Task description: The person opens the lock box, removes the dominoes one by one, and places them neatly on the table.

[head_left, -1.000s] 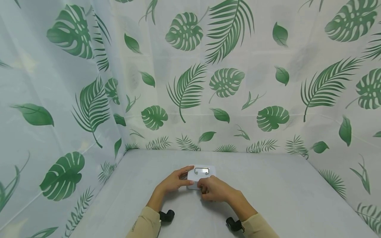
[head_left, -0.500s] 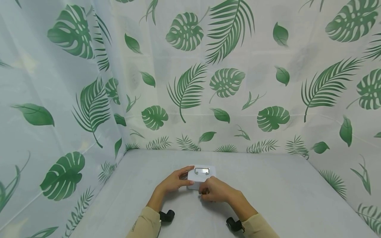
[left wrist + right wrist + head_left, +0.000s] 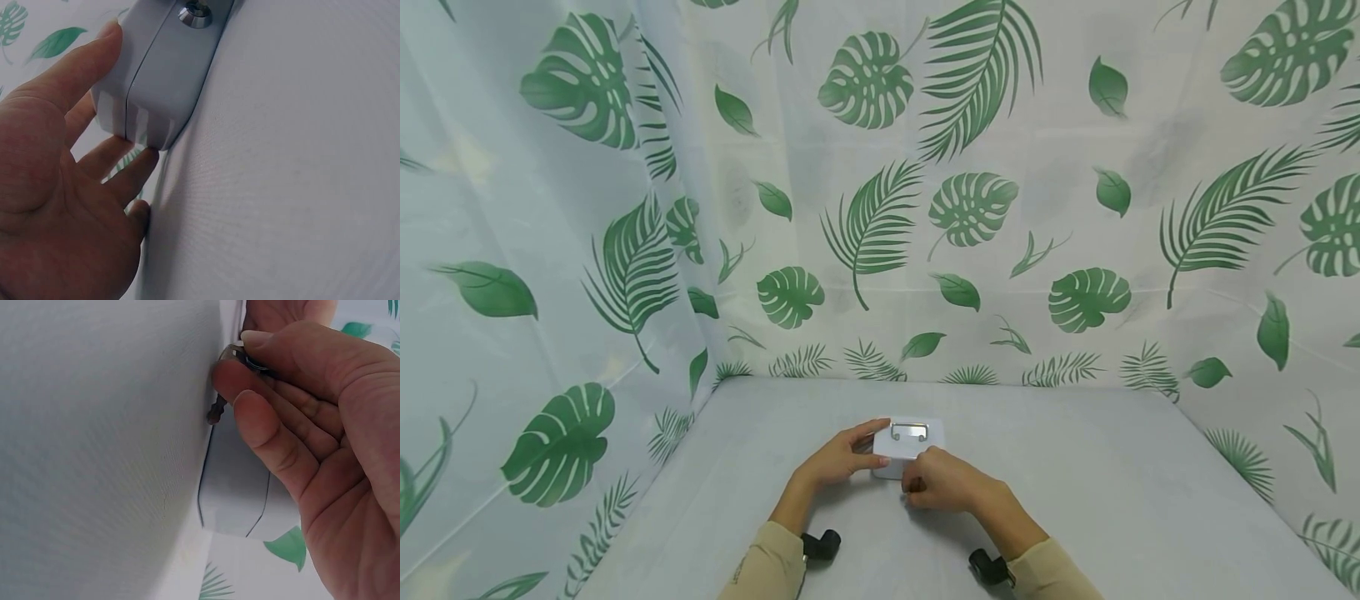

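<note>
A white cash box [image 3: 898,448] with a metal carry handle [image 3: 910,424] on its lid lies on the table. My left hand [image 3: 837,458] holds its left end, thumb on the lid and fingers along the side, as the left wrist view shows. A round silver lock [image 3: 195,19] sits in the front face. At that face my right hand [image 3: 949,482] pinches a small key [image 3: 231,352] between thumb and index finger. A dark notched blade [image 3: 215,412] pokes out below the fingertips; the right fingers hide the keyhole in the right wrist view.
The box stands on a pale cloth-covered table [image 3: 1075,483]. White curtains [image 3: 1000,333] printed with green leaves close off the back and sides. Black wrist cameras [image 3: 822,545] are strapped at both beige sleeves [image 3: 767,567].
My right hand has turned slightly and shifted a touch to the right at the box's front. The left hand and the box have stayed in place.
</note>
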A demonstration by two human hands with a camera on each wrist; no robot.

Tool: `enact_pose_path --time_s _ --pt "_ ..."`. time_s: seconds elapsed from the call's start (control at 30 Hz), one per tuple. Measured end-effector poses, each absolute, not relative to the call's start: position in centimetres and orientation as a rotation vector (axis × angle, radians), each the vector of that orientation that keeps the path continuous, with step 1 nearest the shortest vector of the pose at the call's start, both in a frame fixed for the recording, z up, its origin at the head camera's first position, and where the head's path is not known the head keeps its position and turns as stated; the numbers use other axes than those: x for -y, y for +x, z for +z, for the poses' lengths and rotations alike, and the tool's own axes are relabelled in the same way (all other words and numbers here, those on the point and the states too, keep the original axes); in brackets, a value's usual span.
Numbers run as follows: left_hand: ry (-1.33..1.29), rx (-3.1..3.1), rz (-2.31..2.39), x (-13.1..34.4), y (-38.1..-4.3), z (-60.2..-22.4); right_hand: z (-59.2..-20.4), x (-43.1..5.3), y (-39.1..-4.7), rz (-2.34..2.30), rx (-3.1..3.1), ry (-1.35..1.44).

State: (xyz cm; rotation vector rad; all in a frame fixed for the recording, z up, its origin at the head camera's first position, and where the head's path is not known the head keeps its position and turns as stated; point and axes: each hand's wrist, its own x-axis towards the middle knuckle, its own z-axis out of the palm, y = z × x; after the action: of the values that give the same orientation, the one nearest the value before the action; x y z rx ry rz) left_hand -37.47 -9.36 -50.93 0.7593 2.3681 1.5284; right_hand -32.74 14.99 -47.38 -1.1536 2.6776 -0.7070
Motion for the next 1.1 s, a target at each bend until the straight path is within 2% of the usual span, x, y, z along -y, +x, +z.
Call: enact_pose_path --time_s 1.1 --pt "0.744 -2.377 1.519 9.27 -37.46 -50.98 -47.81 -15.33 -32.92 -0.830 -2.632 -1.068"
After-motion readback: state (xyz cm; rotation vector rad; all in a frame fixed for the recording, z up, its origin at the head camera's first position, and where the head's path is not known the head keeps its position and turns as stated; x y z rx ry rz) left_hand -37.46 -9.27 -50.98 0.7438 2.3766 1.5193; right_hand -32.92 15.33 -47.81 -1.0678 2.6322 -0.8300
